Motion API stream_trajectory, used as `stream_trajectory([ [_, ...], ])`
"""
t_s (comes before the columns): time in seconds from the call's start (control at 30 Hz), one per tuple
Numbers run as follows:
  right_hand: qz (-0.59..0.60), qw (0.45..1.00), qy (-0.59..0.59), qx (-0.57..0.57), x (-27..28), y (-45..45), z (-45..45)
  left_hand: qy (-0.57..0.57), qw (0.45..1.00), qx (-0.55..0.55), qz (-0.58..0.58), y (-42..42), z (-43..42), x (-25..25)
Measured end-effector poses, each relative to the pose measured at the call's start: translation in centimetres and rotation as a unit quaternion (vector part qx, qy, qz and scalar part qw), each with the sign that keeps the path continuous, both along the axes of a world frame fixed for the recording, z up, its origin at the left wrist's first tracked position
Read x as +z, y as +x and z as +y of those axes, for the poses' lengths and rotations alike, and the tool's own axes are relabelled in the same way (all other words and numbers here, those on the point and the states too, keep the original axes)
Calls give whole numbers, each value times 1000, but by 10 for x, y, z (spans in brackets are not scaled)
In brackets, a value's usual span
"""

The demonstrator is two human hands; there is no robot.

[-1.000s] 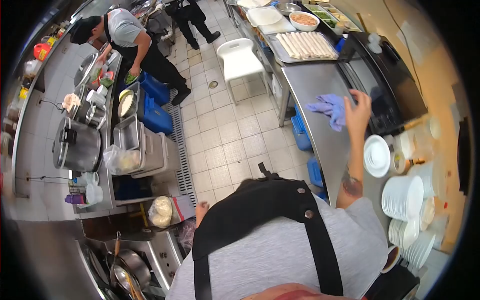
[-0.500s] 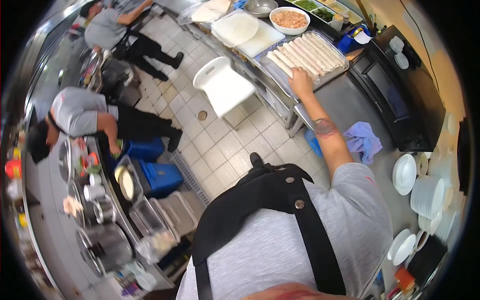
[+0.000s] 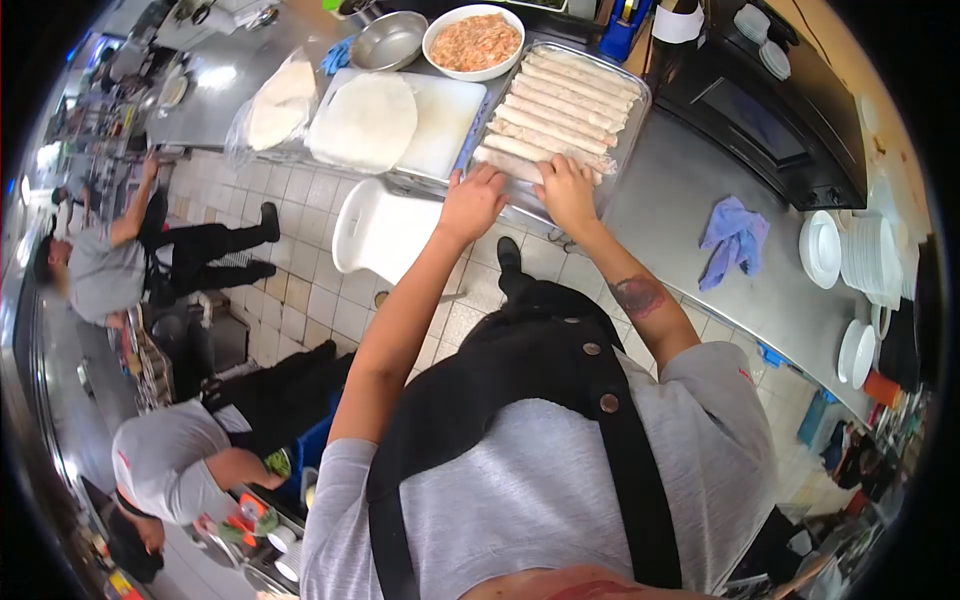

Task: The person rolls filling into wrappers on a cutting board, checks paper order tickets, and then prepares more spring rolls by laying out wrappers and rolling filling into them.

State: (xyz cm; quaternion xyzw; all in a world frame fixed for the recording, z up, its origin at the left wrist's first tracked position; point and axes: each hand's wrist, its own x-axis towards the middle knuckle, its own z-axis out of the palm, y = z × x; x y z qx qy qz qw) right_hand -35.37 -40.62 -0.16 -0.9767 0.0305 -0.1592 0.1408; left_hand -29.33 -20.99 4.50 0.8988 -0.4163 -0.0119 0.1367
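Observation:
A metal tray holds a row of several long, pale rolled wraps. My right hand rests at the tray's near side, its fingers bent over the nearest roll. At the tray's near left corner is my left hand, fingers curled down by that roll's left end. Whether it grips the roll or the tray rim is hidden. Left of the tray, round flat wrapper sheets lie over a white cutting board. A white bowl of orange-pink chopped filling stands behind.
A metal bowl and bagged sheets are farther left. A white stool stands under the counter edge. On the right are a black oven, a purple cloth and stacked plates. Two co-workers are at left.
My left hand has come into view at the tray. My right hand stays by the nearest roll. The view has turned, bringing the tray nearer the middle.

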Motion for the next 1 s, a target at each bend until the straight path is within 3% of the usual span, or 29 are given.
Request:
stream_trajectory([
  [0.2, 28, 998, -2, -56, 10, 5, 3, 107, 991, -76, -8, 39, 27, -19],
  [0.47, 39, 989, 22, -141, 15, -5, 6, 68, 992, -93, 58, 47, 25, -12],
  [0.57, -7, 968, 149, -203, 27, -15, -3, -15, 995, -95, 37, 69, 23, -9],
  [0.7, -60, 924, 175, -336, 14, -32, -46, -122, 992, -35, 8, 124, -3, -14],
  [0.77, -50, 912, 184, -364, 6, -33, -62, -112, 992, -50, -12, 142, -19, -14],
  [1.0, -45, 927, 89, -361, 1, -16, -60, -105, 992, -69, -19, 152, -36, -29],
])
